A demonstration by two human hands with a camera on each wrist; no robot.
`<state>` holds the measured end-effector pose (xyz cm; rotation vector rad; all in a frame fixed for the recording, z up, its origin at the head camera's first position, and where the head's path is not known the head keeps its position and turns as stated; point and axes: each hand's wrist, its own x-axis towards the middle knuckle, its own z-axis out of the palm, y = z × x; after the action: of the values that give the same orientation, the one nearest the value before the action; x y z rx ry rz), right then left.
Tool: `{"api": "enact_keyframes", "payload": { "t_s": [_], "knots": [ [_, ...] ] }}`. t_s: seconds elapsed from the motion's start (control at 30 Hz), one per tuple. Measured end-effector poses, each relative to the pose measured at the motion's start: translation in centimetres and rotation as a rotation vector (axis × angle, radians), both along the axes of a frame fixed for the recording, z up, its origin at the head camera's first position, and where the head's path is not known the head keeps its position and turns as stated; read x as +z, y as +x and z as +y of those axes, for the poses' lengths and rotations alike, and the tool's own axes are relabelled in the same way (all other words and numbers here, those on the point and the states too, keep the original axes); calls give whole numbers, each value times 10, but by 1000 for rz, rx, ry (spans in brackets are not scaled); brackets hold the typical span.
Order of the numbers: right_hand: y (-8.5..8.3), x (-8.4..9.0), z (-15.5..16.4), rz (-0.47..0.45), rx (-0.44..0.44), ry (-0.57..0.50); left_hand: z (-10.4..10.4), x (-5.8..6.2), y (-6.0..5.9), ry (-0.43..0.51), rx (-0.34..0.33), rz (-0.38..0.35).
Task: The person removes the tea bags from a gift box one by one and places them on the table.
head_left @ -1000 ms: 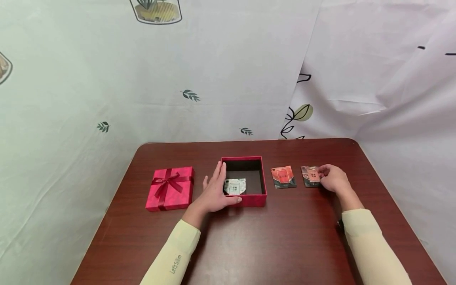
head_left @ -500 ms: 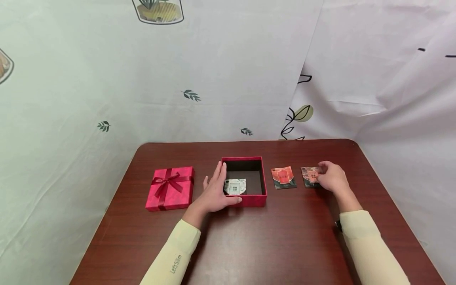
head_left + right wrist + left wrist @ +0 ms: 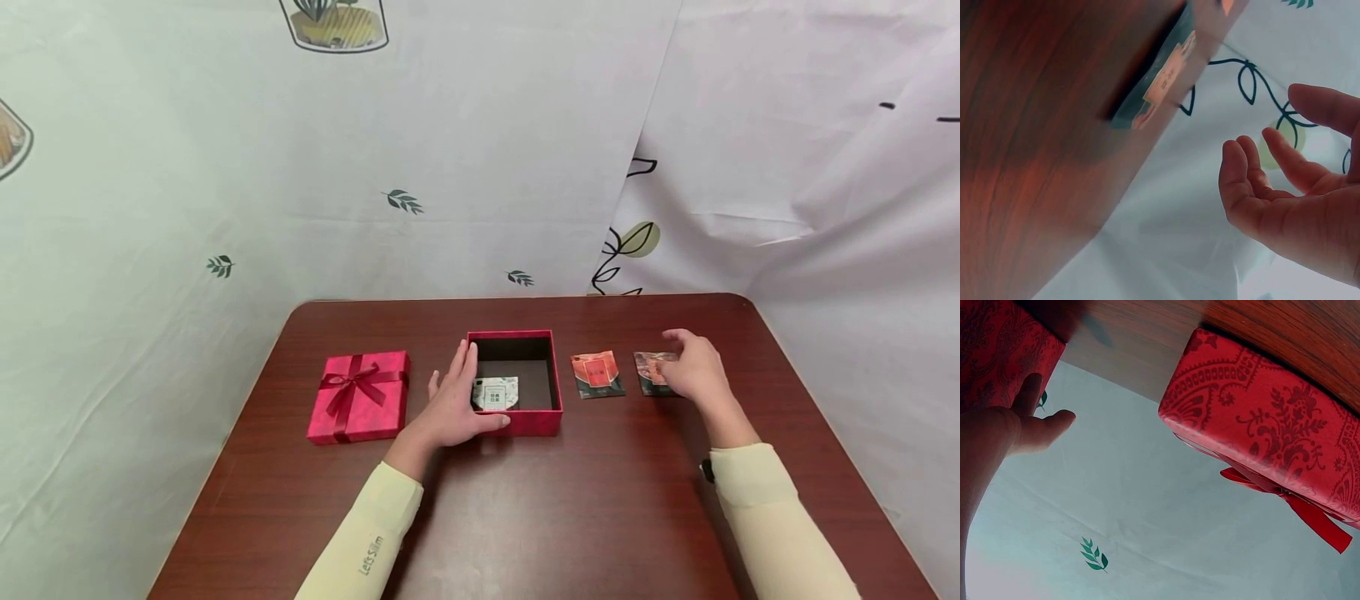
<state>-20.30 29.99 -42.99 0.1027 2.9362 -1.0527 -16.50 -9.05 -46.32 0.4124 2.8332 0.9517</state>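
My left hand (image 3: 450, 408) rests against the left wall and near corner of a red box (image 3: 542, 423), fingers straight, thumb along the front. A pale patterned sachet (image 3: 495, 393) lies inside that box at the front left. In the left wrist view, the fingers (image 3: 1034, 394) lie beside the red box wall (image 3: 991, 344). My right hand (image 3: 697, 367) hovers over the right side of a dark red-and-green sachet (image 3: 651, 379) and partly hides it. Its fingers (image 3: 1238, 181) are spread, with nothing between them and the thumb in the right wrist view.
A second sachet (image 3: 597, 373), orange and dark green, lies between the box and the right hand. The red lid (image 3: 360, 400) with a ribbon bow sits left of the box. A printed white curtain (image 3: 480, 150) hangs behind the brown table (image 3: 540, 517).
My right hand has shifted a little left and away from me over the sachet, its fingers opening out. The sachet stays in place. The left hand and box have not moved.
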Motion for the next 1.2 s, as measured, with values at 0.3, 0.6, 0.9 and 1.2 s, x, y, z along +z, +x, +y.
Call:
{"api": "enact_keyframes", "payload": {
  "t_s": [0.3, 0.6, 0.9, 1.2],
  "knots": [
    [4, 10, -10, 26, 1, -17, 0, 1, 0, 11, 5, -6],
    [6, 19, -22, 74, 10, -37, 1, 2, 0, 8, 6, -10],
    [6, 22, -30, 120, 43, -60, 1, 3, 0, 11, 8, -15],
    [7, 23, -45, 125, 84, -89, 0, 2, 1, 17, 8, -14]
  ]
}}
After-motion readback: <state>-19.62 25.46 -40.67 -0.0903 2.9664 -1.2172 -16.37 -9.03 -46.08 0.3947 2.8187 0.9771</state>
